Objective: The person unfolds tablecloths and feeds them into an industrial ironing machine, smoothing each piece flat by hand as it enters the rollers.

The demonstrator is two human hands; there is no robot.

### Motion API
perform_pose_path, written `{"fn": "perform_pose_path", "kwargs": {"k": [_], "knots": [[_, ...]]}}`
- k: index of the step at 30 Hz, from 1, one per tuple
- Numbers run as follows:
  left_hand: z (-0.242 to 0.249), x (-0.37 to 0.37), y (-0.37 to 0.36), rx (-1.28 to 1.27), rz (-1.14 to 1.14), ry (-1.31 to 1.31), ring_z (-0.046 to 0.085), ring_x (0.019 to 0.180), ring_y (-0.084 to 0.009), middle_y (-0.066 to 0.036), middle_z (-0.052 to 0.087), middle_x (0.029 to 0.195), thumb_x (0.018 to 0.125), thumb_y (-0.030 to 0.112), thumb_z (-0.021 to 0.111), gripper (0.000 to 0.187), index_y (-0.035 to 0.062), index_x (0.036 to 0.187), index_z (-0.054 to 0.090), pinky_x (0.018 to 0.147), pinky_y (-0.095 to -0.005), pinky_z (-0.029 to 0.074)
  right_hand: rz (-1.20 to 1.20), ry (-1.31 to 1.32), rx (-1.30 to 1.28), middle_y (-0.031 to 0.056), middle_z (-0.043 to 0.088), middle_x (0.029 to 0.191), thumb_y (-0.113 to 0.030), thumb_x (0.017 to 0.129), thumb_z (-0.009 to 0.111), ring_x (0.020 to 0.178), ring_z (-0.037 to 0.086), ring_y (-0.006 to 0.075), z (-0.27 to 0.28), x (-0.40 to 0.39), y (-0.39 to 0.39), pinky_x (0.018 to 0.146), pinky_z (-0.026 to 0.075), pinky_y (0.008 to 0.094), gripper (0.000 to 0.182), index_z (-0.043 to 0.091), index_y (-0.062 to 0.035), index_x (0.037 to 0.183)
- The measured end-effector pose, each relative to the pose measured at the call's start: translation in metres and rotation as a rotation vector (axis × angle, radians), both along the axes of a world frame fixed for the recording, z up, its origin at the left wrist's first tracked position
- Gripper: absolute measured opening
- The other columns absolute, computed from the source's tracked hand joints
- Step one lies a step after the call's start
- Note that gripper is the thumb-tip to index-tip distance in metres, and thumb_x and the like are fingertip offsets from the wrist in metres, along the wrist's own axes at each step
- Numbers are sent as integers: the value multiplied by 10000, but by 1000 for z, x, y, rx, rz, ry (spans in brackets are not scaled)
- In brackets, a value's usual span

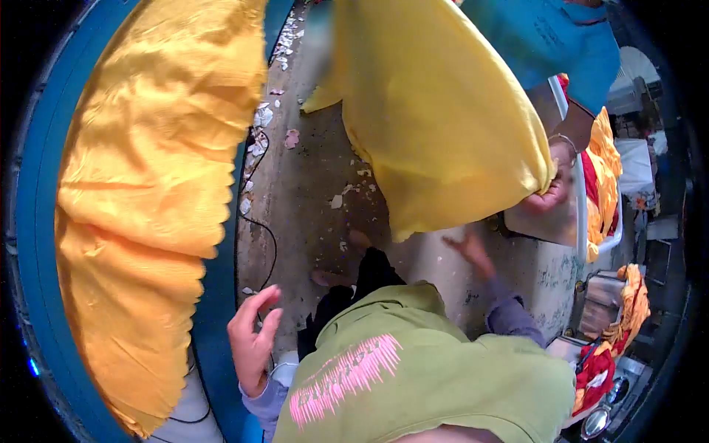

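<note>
A large yellow cloth hangs in the air ahead of me. One corner of it is gripped by a co-worker's hand. Below its lower edge my right hand reaches forward, fingers spread, with a gap between it and the fabric. My left hand holds nothing; its fingers are loosely bent and the thumb stands apart. It is beside the blue table edge, near an orange-yellow cloth with a scalloped border. That cloth lies spread and wrinkled along the table.
The blue table runs along my left. Scraps and a black cable lie on the floor. At right stand a white bin of red and orange cloth and a smaller container. A co-worker in a teal shirt is ahead.
</note>
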State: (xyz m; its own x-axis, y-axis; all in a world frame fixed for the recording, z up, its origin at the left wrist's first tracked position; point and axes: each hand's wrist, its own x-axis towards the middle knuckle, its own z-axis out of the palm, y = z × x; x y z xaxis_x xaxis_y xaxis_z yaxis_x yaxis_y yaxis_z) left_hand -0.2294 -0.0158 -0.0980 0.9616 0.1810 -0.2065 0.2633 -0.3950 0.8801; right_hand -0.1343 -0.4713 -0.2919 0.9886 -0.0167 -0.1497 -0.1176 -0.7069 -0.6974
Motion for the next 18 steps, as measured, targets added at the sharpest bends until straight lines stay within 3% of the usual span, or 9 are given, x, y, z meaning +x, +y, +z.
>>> {"fn": "perform_pose_path", "kwargs": {"k": [3, 5, 7, 8, 11, 12, 13, 17, 18], "knots": [[4, 39, -48, 51, -260, -42, 633, 905, -256, -132, 646, 1012, 774, 91, 667, 316, 36, 1081, 617, 792, -317, 492, 23, 61, 443, 125, 453, 1293, -239, 766, 745, 1214, 418, 222, 100, 46, 31, 941, 426, 357, 682, 385, -18, 1301], [6, 57, -80, 69, -475, -137, 617, 948, -286, -146, 623, 1055, 775, 133, 682, 376, 56, 1131, 588, 808, -338, 490, -7, -70, 844, 105, 487, 1237, -219, 737, 772, 1140, 473, 209, 94, 56, 64, 886, 448, 334, 685, 405, -29, 1284], [9, 67, -108, 84, -583, -216, 597, 987, -302, -158, 594, 1113, 772, 142, 690, 456, 53, 1193, 538, 831, -348, 483, 45, -609, 346, 69, 552, 1117, -211, 755, 760, 1041, 514, 165, 101, 83, 123, 850, 452, 308, 535, 504, -40, 1192], [10, 70, -119, 108, -599, -245, 585, 1009, -311, -165, 576, 1150, 769, 143, 694, 505, 45, 1227, 506, 847, -354, 477, -15, -493, 577, 44, 564, 1082, -200, 772, 746, 989, 522, 142, 117, 94, 150, 832, 449, 285, 470, 529, -48, 1160], [-7, 78, -143, 451, -290, -450, 496, 1146, -337, -199, 441, 1317, 674, 127, 782, 832, 4, 1351, 315, 970, -385, 401, 1, -360, 964, 24, 596, 1016, -152, 863, 645, 897, 561, 133, 140, 120, 203, 796, 463, 258, 286, 569, -36, 1112], [-13, 81, -151, 523, -164, -494, 467, 1179, -340, -204, 401, 1353, 662, 130, 791, 891, 9, 1375, 269, 998, -394, 375, 83, -228, 1254, 28, 598, 1026, -137, 888, 606, 926, 566, 120, 137, 125, 213, 811, 472, 254, 254, 570, -24, 1112], [-18, 81, -154, 562, -77, -443, 431, 1214, -342, -209, 340, 1395, 654, 141, 799, 948, 14, 1396, 224, 1023, -398, 349, 93, -172, 1203, 40, 601, 1048, -122, 900, 581, 957, 570, 113, 140, 120, 222, 826, 479, 245, 238, 574, -19, 1115], [-56, 106, -161, 334, 166, -381, 392, 1232, -338, -146, 354, 1390, 821, 172, 642, 763, 6, 1404, 180, 1024, -385, 339, 268, -271, 939, 26, 545, 1057, -210, 906, 573, 968, 512, 125, 183, 85, 259, 803, 453, 274, 311, 508, -47, 1163], [-80, 103, -147, 358, 280, -435, 414, 1197, -311, -128, 383, 1348, 855, 168, 598, 653, 1, 1366, 229, 1002, -367, 360, 339, -130, 1172, 42, 539, 1086, -226, 893, 586, 1006, 504, 146, 178, 79, 275, 846, 433, 289, 361, 488, -34, 1183]]}}
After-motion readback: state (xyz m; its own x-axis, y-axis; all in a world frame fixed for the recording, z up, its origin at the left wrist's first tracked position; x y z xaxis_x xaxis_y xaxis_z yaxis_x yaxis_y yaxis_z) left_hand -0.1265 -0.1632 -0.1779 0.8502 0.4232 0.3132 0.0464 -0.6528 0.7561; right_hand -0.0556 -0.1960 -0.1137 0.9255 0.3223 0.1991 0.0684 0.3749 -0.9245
